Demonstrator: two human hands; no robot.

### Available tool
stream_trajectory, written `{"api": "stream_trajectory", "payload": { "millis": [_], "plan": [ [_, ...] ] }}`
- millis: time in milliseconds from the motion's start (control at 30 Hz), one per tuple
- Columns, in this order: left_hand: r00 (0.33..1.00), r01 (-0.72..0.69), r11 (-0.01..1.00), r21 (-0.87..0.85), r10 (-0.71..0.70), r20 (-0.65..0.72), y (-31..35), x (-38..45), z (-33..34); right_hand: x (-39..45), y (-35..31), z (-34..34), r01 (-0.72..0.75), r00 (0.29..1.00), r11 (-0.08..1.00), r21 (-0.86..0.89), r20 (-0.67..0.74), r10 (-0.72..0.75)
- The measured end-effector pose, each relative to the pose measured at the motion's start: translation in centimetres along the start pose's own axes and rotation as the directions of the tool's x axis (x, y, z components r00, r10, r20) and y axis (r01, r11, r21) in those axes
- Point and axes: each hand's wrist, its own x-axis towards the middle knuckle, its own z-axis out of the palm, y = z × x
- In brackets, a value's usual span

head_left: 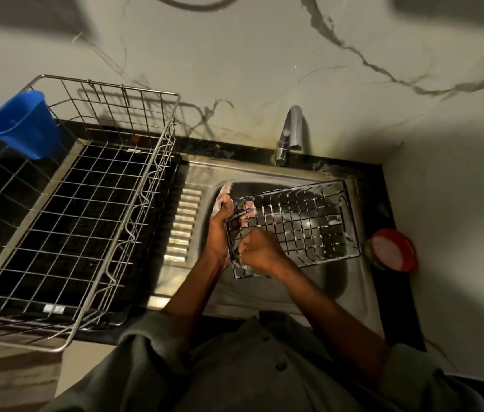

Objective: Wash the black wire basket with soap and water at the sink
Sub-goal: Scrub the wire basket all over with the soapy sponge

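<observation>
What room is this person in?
Most likely a kitchen: a steel sink with a tap at a tiled wall, and a big wire dish rack on the dark counter beside it.

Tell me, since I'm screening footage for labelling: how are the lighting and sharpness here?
Head view: dim, warm light with heavy shadows in the upper corners; wide-angle lens bends the steel wire dish rack; glare on the stainless sink; both hands on the soapy black wire basket look slightly soft.

My left hand (220, 224) grips the black wire basket (294, 227) at its near-left end, thumb up; my right hand (260, 251), fingers curled, presses against the same end; both forearms extend forward.
</observation>
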Motion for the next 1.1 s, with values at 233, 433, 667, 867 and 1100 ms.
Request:
{"api": "stream_trajectory", "payload": {
  "millis": [233,433,667,867,1100],
  "plan": [
    [0.988,-0.153,0.964,0.218,0.149,0.033,0.3,-0.2,0.6,0.5,1.5,-0.2,0.061,0.996,0.994,-0.092,-0.065,-0.067],
    [0.973,-0.23,0.933,0.276,0.222,0.063,0.5,-0.4,1.0,-0.5,2.4,-2.0,0.206,0.942,0.978,-0.042,0.278,-0.187],
    [0.951,-0.305,0.881,0.362,0.301,0.069,1.0,-0.5,1.7,-0.7,2.0,0.1,0.299,0.952,0.93,-0.215,-0.006,-0.307],
    [0.932,-0.354,0.844,0.403,0.355,0.077,1.4,-0.5,1.9,-0.6,3.7,-2.7,0.195,0.98,0.981,0.018,0.042,-0.195],
    [0.894,-0.427,0.785,0.448,0.442,0.077,2.0,-0.7,1.7,-0.9,3.6,-1.7,0.269,0.962,0.937,-0.223,0.016,-0.272]
  ]
}}
